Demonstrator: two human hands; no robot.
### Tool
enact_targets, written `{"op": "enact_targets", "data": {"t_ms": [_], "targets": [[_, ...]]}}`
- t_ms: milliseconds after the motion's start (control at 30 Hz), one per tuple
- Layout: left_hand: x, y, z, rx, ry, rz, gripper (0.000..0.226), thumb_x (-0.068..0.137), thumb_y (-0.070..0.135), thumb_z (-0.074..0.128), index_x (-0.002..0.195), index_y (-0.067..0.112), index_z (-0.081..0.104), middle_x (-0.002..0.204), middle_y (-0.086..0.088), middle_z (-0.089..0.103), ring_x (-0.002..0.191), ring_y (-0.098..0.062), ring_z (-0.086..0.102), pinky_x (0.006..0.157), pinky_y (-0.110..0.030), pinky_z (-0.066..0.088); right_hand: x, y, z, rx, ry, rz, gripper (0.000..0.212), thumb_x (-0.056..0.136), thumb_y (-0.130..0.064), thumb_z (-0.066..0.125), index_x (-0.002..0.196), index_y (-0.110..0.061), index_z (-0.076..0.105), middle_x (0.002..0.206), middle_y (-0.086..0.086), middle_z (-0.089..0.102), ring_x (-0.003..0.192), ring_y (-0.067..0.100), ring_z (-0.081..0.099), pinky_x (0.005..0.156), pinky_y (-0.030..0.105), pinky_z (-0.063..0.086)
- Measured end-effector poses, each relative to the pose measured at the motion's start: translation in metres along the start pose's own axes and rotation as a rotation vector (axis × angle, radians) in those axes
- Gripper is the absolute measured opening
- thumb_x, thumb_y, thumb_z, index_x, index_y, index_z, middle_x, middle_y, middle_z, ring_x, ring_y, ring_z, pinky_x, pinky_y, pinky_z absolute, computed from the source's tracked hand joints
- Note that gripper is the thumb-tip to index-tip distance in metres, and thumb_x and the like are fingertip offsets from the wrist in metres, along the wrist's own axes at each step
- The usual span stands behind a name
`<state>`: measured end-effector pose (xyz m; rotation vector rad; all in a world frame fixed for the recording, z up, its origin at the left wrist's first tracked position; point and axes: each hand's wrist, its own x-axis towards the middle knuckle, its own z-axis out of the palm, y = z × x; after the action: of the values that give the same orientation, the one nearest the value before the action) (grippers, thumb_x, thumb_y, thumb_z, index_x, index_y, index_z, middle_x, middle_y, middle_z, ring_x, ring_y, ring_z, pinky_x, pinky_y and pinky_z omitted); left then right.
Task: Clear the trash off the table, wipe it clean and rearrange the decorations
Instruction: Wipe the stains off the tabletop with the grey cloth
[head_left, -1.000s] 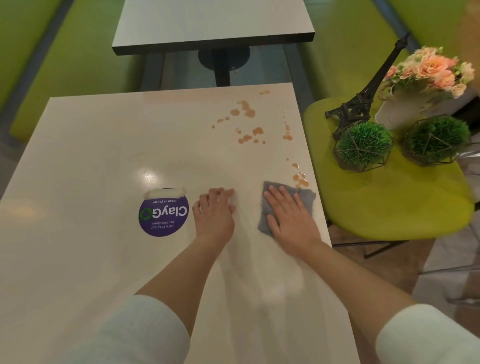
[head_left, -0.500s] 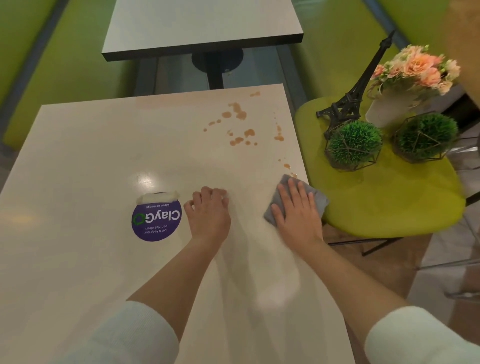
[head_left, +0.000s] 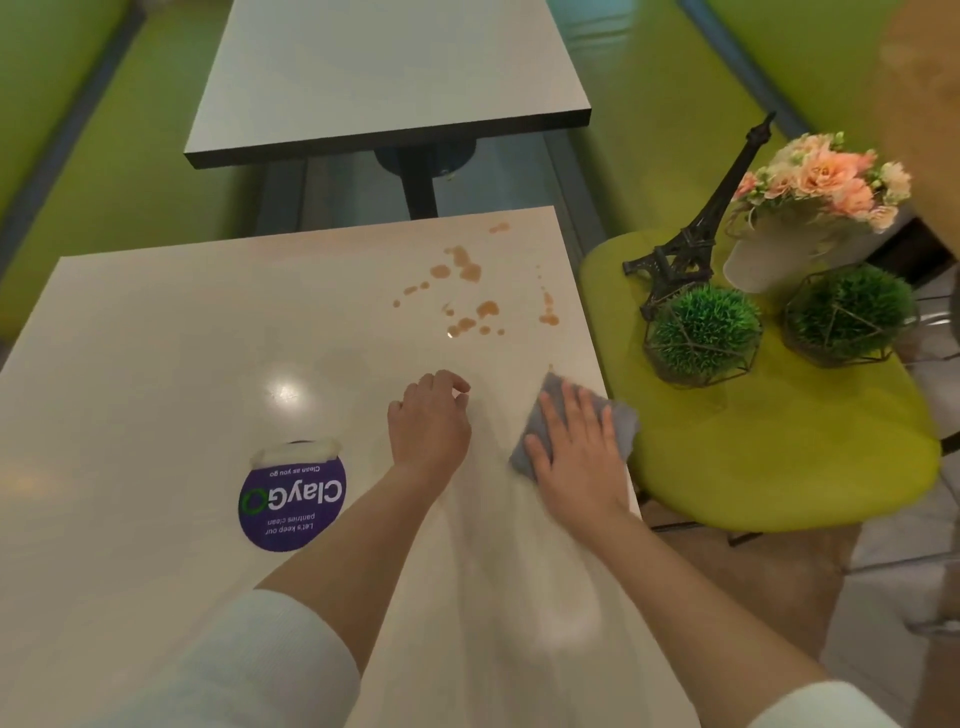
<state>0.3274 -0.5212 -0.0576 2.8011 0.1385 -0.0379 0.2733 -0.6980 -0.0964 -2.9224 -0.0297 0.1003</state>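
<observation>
A: Where is the right hand (head_left: 576, 457)?

B: Flat on the grey cloth (head_left: 621, 423), fingers straight and spread, pressing it onto the table (head_left: 156, 364) at the table's right edge; one corner of the cloth hangs past that edge, on the hand's outer side.

A: And the left hand (head_left: 428, 423)?

B: Just to the left of the right one, apart from the cloth; its fingers are loosely curled with the tips on the tabletop; it holds nothing.

A: The spills?

B: A scatter of orange-brown stains (head_left: 467, 291) lies ahead of both hands, beyond the fingertips, toward the far right corner; the cloth is not touching them.

A: Anything near the left hand?

B: A round purple sticker (head_left: 292, 501) on its outer side, close to the wrist; a strip of tape sits on its far rim.

A: The decorations?

B: Off the table, to the right of the right hand, on a green chair seat (head_left: 779, 467); two green plant balls in wire frames (head_left: 704, 332), a black tower model (head_left: 696, 228) and a white vase of pink flowers (head_left: 810, 218) behind them.
</observation>
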Motion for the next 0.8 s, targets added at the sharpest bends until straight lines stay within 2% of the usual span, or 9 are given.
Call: {"op": "enact_targets", "data": {"t_ms": [133,233,333,433,533,600,700,733,800], "targets": [[0.021,-0.003,-0.001,-0.017,-0.012,-0.013,0.022,0.098,0.03,0.047,0.118,0.027,0.056,0.114,0.004,0.058,0.109,-0.019,0.051,0.09,-0.035,0.036,0.004,0.016,-0.005,0.017,-0.088,-0.25,0.062,0.101,-0.053,0.015,0.156,-0.025,0.019,0.164,0.0,0.007,0.151,0.018,0.004,0.122,0.038,0.0],[0.031,-0.005,-0.003,-0.046,-0.006,-0.049,0.023,0.101,0.032,0.041,0.114,0.025,0.059,0.111,0.004,0.06,0.106,-0.019,0.052,0.09,-0.035,0.038,0.047,0.036,-0.009,-0.011,-0.038,-0.057,0.07,0.096,-0.054,0.003,0.157,-0.021,0.013,0.164,0.002,0.005,0.151,0.019,0.0,0.123,0.038,-0.002],[0.036,-0.004,-0.006,-0.16,-0.029,-0.118,0.026,0.103,0.032,0.035,0.108,0.025,0.059,0.102,0.006,0.065,0.095,-0.02,0.057,0.089,-0.039,0.044,0.073,0.018,-0.009,-0.007,0.038,0.126,0.075,0.094,-0.051,0.001,0.155,-0.011,0.02,0.163,0.009,0.015,0.15,0.024,0.01,0.123,0.042,0.005],[0.035,-0.001,-0.006,-0.206,-0.08,-0.169,0.027,0.104,0.036,0.029,0.111,0.03,0.054,0.093,0.009,0.065,0.082,-0.019,0.058,0.078,-0.036,0.047,0.047,-0.009,-0.002,0.039,0.004,-0.082,0.066,0.1,-0.047,0.013,0.153,-0.01,0.026,0.162,0.008,0.019,0.151,0.021,0.01,0.122,0.04,0.004],[0.036,-0.002,-0.006,-0.188,-0.084,-0.182,0.029,0.104,0.038,0.028,0.114,0.031,0.054,0.093,0.007,0.066,0.081,-0.02,0.061,0.072,-0.033,0.047,0.032,0.005,-0.011,0.048,-0.063,-0.3,0.063,0.102,-0.049,0.018,0.155,-0.017,0.024,0.162,0.0,0.017,0.15,0.012,0.004,0.122,0.036,0.003],[0.036,-0.006,-0.007,-0.182,-0.087,-0.204,0.031,0.104,0.04,0.028,0.112,0.032,0.056,0.092,0.006,0.068,0.082,-0.021,0.063,0.072,-0.034,0.048,0.055,0.024,-0.012,-0.006,-0.042,-0.208,0.064,0.101,-0.051,0.016,0.155,-0.017,0.021,0.163,0.0,0.015,0.15,0.013,0.005,0.123,0.036,0.003],[0.03,-0.015,-0.011,-0.194,-0.087,-0.236,0.036,0.102,0.043,0.026,0.106,0.033,0.06,0.093,0.007,0.069,0.084,-0.021,0.065,0.076,-0.035,0.05,0.084,0.021,-0.01,-0.04,0.028,0.063,0.072,0.096,-0.051,0.005,0.156,-0.013,0.019,0.163,0.006,0.015,0.151,0.02,0.008,0.123,0.04,0.005],[0.028,-0.019,-0.012,-0.199,-0.086,-0.243,0.036,0.102,0.044,0.026,0.105,0.033,0.061,0.093,0.007,0.069,0.084,-0.021,0.065,0.076,-0.035,0.05,0.082,0.005,-0.007,-0.031,0.038,0.095,0.074,0.096,-0.051,0.005,0.155,-0.011,0.019,0.163,0.008,0.015,0.151,0.022,0.008,0.123,0.042,0.007],[0.026,-0.024,-0.013,-0.207,-0.077,-0.245,0.036,0.103,0.044,0.026,0.104,0.033,0.06,0.092,0.006,0.069,0.084,-0.021,0.064,0.076,-0.036,0.051,0.056,-0.031,0.001,0.022,-0.004,-0.017,0.07,0.098,-0.051,0.01,0.156,-0.011,0.016,0.164,0.008,0.009,0.151,0.023,0.003,0.123,0.042,0.004]]}}
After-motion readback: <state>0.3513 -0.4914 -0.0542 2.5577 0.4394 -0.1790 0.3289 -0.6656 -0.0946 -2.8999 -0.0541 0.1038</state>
